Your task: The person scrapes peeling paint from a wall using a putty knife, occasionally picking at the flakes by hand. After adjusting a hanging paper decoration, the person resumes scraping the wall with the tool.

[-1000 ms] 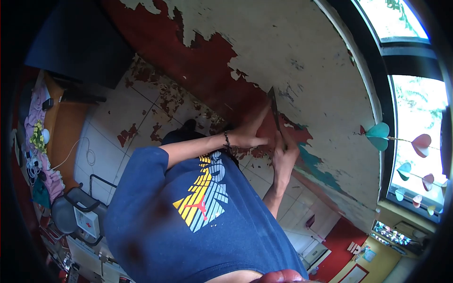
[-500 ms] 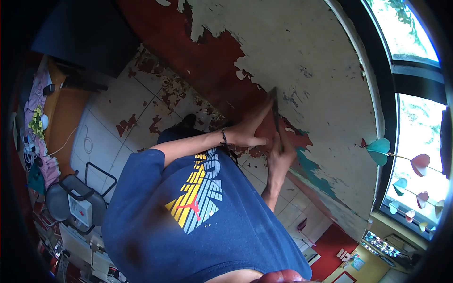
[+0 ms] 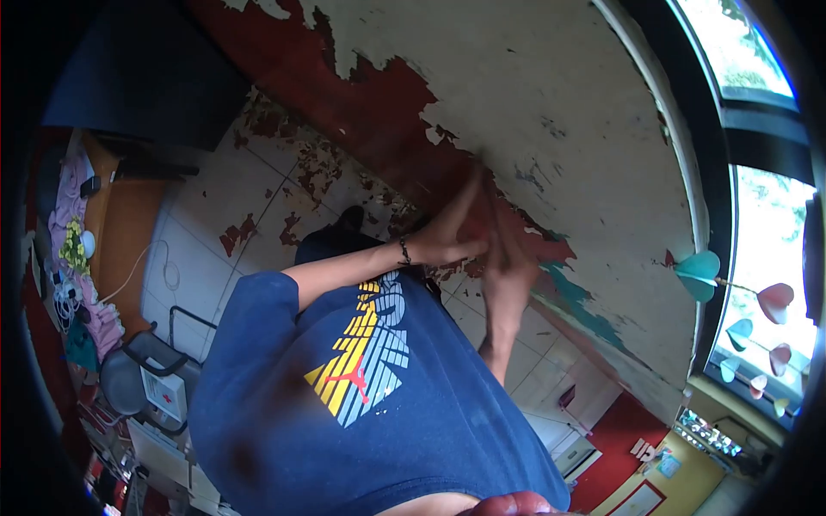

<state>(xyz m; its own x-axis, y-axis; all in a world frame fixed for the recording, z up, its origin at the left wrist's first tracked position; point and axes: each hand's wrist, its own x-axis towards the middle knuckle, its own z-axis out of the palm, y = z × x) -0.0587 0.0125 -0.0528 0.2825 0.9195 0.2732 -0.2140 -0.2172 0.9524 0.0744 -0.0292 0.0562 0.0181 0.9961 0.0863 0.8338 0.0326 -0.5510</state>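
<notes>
My right hand (image 3: pixel 508 279) is closed round the lower end of a thin dark flat tool (image 3: pixel 489 193), blurred in this frame. The tool's far end lies against the wall at the edge between red paint (image 3: pixel 379 103) and a bare pale surface (image 3: pixel 594 155). My left hand (image 3: pixel 443 242), with a dark bracelet at its wrist, is beside it, thumb and fingers spread. Its fingertips reach up to the tool near the far end, and its thumb points towards my right hand. Ragged teal paint (image 3: pixel 581 301) shows to the right of my hands.
Paint flakes (image 3: pixel 318 168) lie on the tiled floor (image 3: pixel 215 185). At the left are a wooden desk (image 3: pixel 125 219) and a dark chair (image 3: pixel 125 383). Windows (image 3: pixel 766 249) line the right, with a paper heart garland (image 3: pixel 697 275) hanging in front.
Both hands and the tool have shifted slightly left in view. The tool's far end is a little further left along the paint edge. The surroundings have also shifted slightly with the camera.
</notes>
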